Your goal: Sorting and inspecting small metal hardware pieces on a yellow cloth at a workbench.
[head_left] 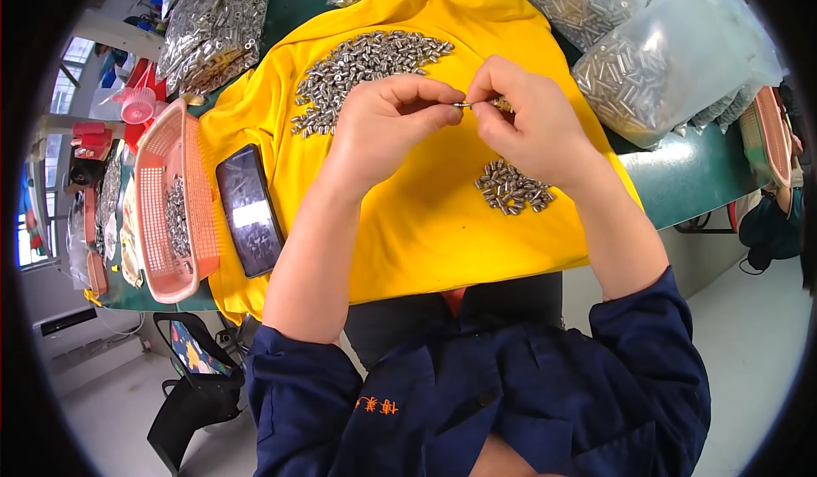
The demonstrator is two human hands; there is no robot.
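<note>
I am pinching a small metal pin (462, 104) between both hands, left hand (387, 124) and right hand (528, 119) closed on it, above the yellow cloth (408, 213). I judge I am joining two parts; next calls for steady alignment, then dropping it on the small pile (513, 188) below my right hand.

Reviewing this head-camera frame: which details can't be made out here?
- Small metal part pinched between left hand and right hand: too small, fingertips cover its ends.
- Right palm contents: hidden by curled fingers.
- Phone screen: glare only.
- Pink basket contents: tiny and warped near the rim.
- Clear bags of parts: cut by the top edge.
</note>
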